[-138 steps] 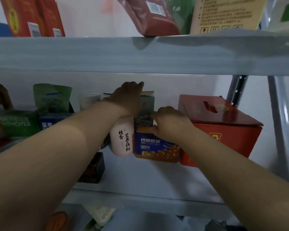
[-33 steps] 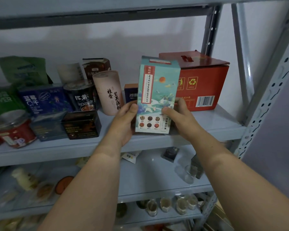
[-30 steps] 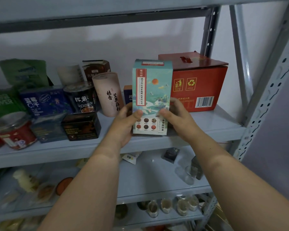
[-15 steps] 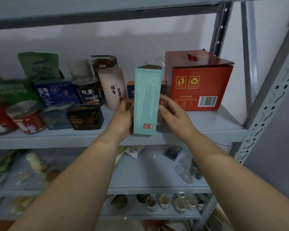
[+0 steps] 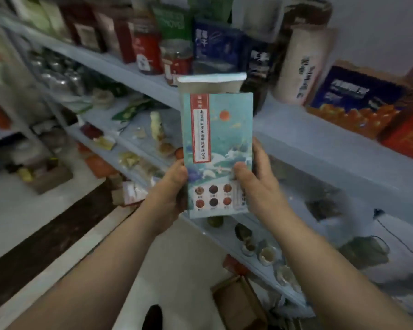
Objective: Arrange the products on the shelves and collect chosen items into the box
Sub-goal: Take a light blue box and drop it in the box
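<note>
1. The grey shelf rack (image 5: 320,148) runs slantwise across the view. It is smeared by motion blur, and its top and right end are cut off by the frame.
2. The goods on the lower shelves are mostly shapeless blurs. Small round jars and crumpled packets show, but no labels can be read.
3. The teal box (image 5: 218,151) is held upright in the air in front of the rack, touching no shelf. Its printed face is toward the camera and its top flap stands lifted. Its back and lower corners are hidden by the hands.
4. A brown cardboard box (image 5: 236,303) lies on the floor below, close to the rack's foot. It is cut off by the bottom edge, so what it holds cannot be seen.
5. A blue-and-orange carton (image 5: 358,103) stands on the upper shelf, with a red box (image 5: 410,136) beside it that is cut by the right edge.
6. A pale pink canister (image 5: 303,65) stands left of that carton, its lettering blurred.
7. The right hand (image 5: 258,184) grips the teal box's right edge, with the thumb on the front and the fingers mostly behind.
8. The left hand (image 5: 174,186) grips the left edge with the thumb forward. Its fingers are hidden behind the box.
9. A red-labelled jar (image 5: 177,60) is half covered by the flap.
</note>
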{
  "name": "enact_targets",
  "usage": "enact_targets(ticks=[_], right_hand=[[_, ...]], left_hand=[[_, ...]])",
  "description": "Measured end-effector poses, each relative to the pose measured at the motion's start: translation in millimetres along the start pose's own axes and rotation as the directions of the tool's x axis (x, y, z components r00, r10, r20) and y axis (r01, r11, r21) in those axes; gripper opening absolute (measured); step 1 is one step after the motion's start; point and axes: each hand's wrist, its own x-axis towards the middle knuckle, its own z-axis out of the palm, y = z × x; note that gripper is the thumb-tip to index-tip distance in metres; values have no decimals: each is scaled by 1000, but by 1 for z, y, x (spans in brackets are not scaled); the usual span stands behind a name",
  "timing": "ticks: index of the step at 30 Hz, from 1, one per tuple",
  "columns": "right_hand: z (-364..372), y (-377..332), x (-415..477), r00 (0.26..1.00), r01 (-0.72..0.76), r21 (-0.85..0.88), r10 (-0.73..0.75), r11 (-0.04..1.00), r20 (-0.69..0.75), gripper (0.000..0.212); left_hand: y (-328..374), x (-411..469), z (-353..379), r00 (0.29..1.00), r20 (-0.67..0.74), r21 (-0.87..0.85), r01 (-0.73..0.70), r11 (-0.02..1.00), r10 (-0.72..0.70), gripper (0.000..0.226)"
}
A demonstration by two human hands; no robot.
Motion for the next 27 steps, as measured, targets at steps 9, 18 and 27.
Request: enact_targets(ticks=[9, 18, 27], right_hand=[[167, 81, 0, 911, -250, 20, 228, 968, 343, 55], [337, 95, 37, 720, -433, -28, 364, 901, 590, 53], [468, 100, 77, 622, -473, -90, 404, 876, 671, 56]], left_hand=[[-32, -106, -145, 891, -449, 43, 88, 995, -60, 62], [-14, -166, -310, 800, -594, 14, 118, 993, -87, 51], [19, -193, -427, 731, -669, -67, 117, 991, -132, 51]])
